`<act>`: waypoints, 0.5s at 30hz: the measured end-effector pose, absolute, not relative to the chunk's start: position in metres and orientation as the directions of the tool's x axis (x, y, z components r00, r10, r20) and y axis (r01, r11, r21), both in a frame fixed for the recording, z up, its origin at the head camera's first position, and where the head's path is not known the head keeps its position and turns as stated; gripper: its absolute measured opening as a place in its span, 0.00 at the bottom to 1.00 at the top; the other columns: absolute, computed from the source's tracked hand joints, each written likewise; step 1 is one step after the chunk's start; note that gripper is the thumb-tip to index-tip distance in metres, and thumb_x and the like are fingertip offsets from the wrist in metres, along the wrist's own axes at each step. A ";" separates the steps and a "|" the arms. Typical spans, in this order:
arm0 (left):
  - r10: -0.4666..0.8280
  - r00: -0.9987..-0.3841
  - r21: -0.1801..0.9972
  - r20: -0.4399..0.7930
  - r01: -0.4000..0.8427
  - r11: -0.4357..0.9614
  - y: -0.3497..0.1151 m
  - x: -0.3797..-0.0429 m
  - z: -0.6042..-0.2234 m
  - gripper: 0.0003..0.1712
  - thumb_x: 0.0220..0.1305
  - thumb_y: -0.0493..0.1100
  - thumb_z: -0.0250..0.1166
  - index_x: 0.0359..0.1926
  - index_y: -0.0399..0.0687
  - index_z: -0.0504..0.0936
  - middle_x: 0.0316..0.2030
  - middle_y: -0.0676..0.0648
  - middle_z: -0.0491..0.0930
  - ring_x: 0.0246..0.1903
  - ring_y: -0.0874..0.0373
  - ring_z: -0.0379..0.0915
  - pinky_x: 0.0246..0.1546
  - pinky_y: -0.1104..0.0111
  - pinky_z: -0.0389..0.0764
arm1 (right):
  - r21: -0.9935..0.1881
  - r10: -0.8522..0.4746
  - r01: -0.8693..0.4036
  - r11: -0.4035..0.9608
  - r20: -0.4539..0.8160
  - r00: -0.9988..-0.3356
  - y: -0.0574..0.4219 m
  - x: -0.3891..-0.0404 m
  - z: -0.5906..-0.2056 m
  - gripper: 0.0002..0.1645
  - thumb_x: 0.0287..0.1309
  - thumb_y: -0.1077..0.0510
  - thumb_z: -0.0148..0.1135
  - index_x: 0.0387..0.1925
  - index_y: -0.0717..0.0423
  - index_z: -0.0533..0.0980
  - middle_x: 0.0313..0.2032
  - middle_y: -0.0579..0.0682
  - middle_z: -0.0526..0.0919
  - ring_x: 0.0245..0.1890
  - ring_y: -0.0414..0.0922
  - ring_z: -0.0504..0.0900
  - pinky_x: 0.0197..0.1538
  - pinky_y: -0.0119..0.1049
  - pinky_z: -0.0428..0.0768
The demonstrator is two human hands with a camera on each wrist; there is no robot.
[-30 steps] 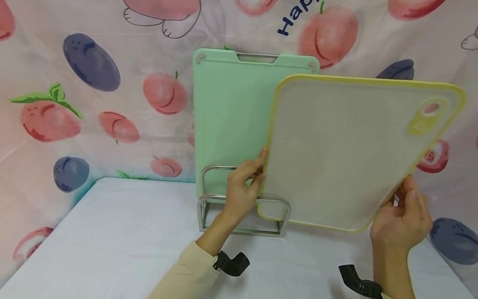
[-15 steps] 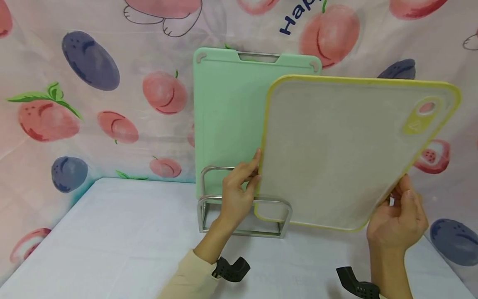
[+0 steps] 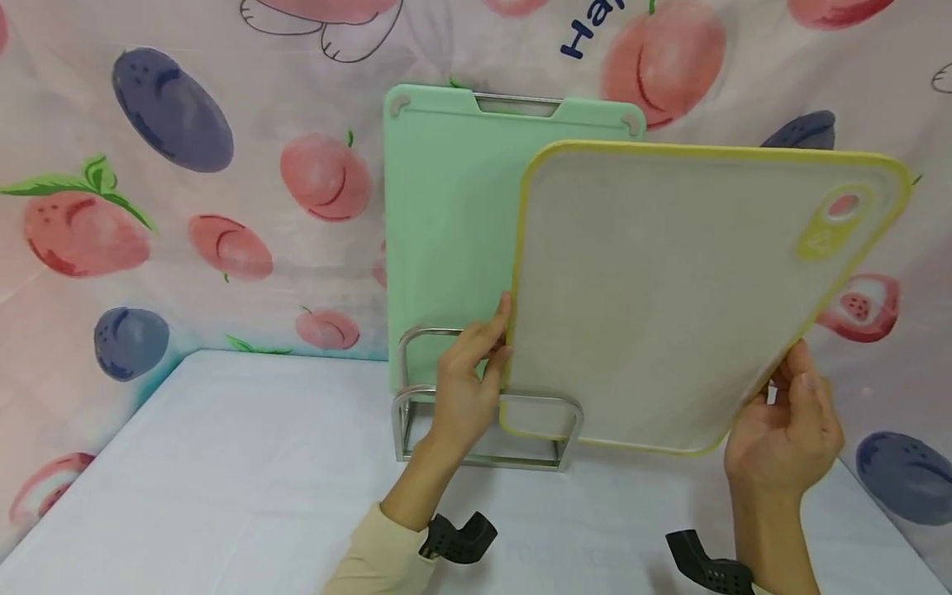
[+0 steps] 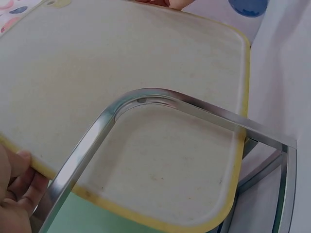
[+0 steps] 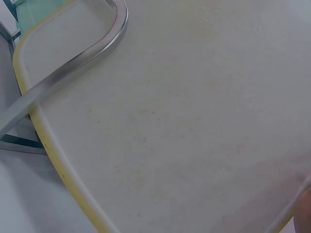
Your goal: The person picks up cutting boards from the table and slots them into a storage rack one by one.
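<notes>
A pale cutting board with a yellow rim (image 3: 647,289) stands tilted to the right, its lower left corner behind the front hoop of a metal rack (image 3: 513,463). My left hand (image 3: 466,388) pinches the board's left edge just above that hoop. On the lower right edge, my right hand (image 3: 788,430) holds the board between thumb and fingers. Behind it, a green cutting board (image 3: 446,215) stands upright in the rack. In the left wrist view the metal hoop (image 4: 87,141) crosses in front of the pale board. Only a bit of a right-hand finger (image 5: 303,208) shows in the right wrist view.
The rack stands on a white-covered table (image 3: 245,471). A fruit-printed cloth (image 3: 312,99) hangs close behind and down the sides. A black wrist mount (image 3: 459,539) sits on my left wrist, another black mount (image 3: 706,566) on the right.
Both hands have shifted slightly left, carrying the pale board further left behind the rack's front hoop. It overlaps more of the green board. The rack stays in place.
</notes>
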State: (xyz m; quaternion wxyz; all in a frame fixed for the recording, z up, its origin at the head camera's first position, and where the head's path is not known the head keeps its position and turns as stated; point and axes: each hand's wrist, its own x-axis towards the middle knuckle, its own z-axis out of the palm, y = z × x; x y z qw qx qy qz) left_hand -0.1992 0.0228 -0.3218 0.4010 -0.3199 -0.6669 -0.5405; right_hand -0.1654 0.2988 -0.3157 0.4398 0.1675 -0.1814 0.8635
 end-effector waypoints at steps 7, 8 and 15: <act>0.018 -0.501 0.486 0.866 0.848 0.210 0.019 -0.199 -0.322 0.37 0.49 0.22 0.61 0.61 0.48 0.66 0.27 0.45 0.72 0.29 0.57 0.67 0.29 0.71 0.72 | -0.179 0.680 -0.821 -0.542 0.482 -0.553 0.295 -0.164 -0.317 0.19 0.57 0.75 0.42 0.49 0.86 0.61 0.41 0.70 0.69 0.39 0.58 0.72 0.59 0.47 0.61; 0.024 -0.506 0.491 0.862 0.846 0.206 0.018 -0.199 -0.322 0.37 0.49 0.22 0.61 0.61 0.48 0.66 0.28 0.45 0.73 0.29 0.56 0.68 0.29 0.71 0.73 | -0.169 0.679 -0.818 -0.550 0.479 -0.556 0.295 -0.164 -0.317 0.19 0.57 0.75 0.42 0.49 0.86 0.61 0.41 0.70 0.70 0.38 0.58 0.72 0.58 0.47 0.62; 0.035 -0.544 0.531 0.839 0.831 0.167 0.010 -0.199 -0.323 0.39 0.47 0.21 0.61 0.61 0.49 0.66 0.30 0.44 0.73 0.32 0.54 0.70 0.33 0.69 0.75 | -0.204 0.668 -0.818 -0.538 0.488 -0.562 0.290 -0.166 -0.318 0.19 0.56 0.74 0.44 0.49 0.85 0.62 0.40 0.70 0.72 0.38 0.56 0.72 0.55 0.46 0.66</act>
